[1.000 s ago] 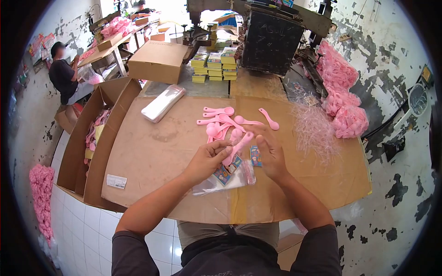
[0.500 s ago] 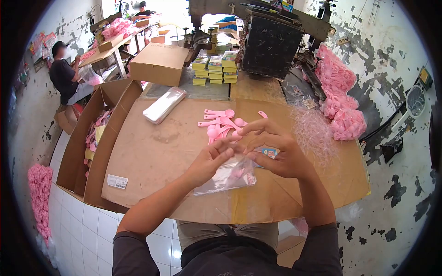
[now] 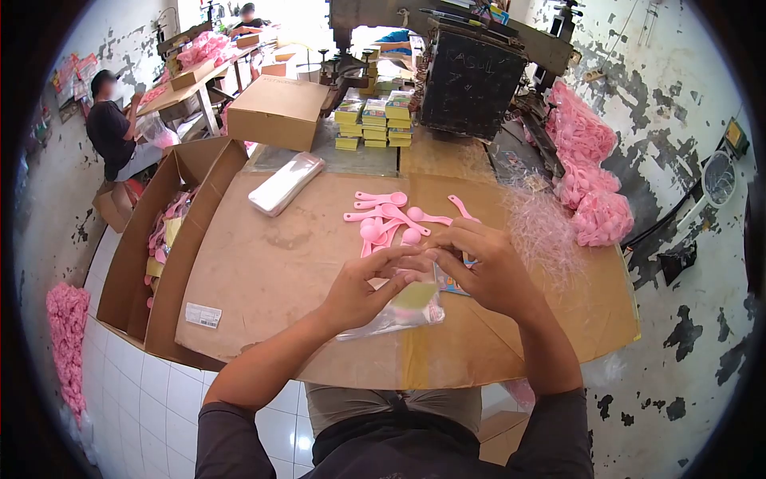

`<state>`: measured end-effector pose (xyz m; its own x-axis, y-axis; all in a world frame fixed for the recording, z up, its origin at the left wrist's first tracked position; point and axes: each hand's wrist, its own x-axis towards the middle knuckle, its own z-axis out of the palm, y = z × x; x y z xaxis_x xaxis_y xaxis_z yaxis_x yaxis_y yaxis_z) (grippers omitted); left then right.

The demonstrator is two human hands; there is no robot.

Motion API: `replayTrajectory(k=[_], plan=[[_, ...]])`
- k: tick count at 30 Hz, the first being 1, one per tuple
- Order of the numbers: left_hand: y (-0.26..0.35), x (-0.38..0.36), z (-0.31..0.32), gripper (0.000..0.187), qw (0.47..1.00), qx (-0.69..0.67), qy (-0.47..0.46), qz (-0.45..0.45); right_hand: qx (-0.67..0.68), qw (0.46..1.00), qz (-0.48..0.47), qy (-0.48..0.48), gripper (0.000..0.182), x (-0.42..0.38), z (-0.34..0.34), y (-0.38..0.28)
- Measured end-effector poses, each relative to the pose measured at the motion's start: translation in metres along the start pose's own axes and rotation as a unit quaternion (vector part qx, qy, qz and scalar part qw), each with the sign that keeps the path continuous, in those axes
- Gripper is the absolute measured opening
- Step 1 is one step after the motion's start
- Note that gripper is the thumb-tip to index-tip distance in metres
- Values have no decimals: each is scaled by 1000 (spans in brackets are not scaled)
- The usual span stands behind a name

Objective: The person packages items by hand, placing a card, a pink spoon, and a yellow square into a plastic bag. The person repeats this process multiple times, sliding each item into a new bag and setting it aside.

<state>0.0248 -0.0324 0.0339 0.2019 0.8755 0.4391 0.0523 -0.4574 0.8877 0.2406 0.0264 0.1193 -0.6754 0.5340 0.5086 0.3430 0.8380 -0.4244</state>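
Both hands meet above the near middle of the cardboard-covered table. My left hand (image 3: 369, 289) pinches the top of a small clear plastic bag (image 3: 428, 275), thumb and fingers drawn together. At the same edge of the bag, the fingers of my right hand (image 3: 491, 271) are closed too. A pale yellow-green piece (image 3: 415, 297) shows below the fingertips, blurred. Under the hands lies a stack of clear plastic bags (image 3: 371, 326). A blue printed card (image 3: 453, 285) is partly hidden by my right hand. Just beyond, pink plastic scoops (image 3: 388, 211) lie in a loose pile.
A wrapped bundle of clear bags (image 3: 286, 185) lies at the left. An open carton (image 3: 136, 263) flanks the table. Stacked yellow card packs (image 3: 373, 120) and a black machine box (image 3: 471, 84) stand behind. Bagged pink scoops (image 3: 598, 211) line the right. A person (image 3: 112, 132) sits far left.
My hands have come closer together, with the right fingers curling down. The pale yellow-green piece now shows below them, and more of the scoops behind is uncovered.
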Motion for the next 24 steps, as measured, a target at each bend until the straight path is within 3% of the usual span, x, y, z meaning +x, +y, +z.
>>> replayTrajectory(k=[6, 8, 15, 18, 21, 23, 24], plan=[[-3, -1, 1, 37, 996, -71, 16, -44, -15, 994, -37, 98, 17, 1, 20, 6], [1, -2, 2, 38, 998, -48, 30, -39, -106, 983, -110, 106, 20, 2, 23, 2], [-8, -9, 2, 45, 983, 175, 45, 12, -301, 919, -231, 103, 22, 6, 38, 6], [-6, -10, 3, 47, 968, 249, 10, 5, -335, 915, -216, 63, 18, 5, 44, 13], [1, -8, 4, 48, 975, 222, 6, -2, -256, 948, -140, 128, 13, 13, 32, 15], [6, -6, 0, 49, 990, 131, 8, -44, -38, 992, 17, 119, 9, 10, 17, 34], [8, -5, -2, 49, 994, 84, 9, -64, 73, 987, 96, 111, 7, 5, 4, 46]])
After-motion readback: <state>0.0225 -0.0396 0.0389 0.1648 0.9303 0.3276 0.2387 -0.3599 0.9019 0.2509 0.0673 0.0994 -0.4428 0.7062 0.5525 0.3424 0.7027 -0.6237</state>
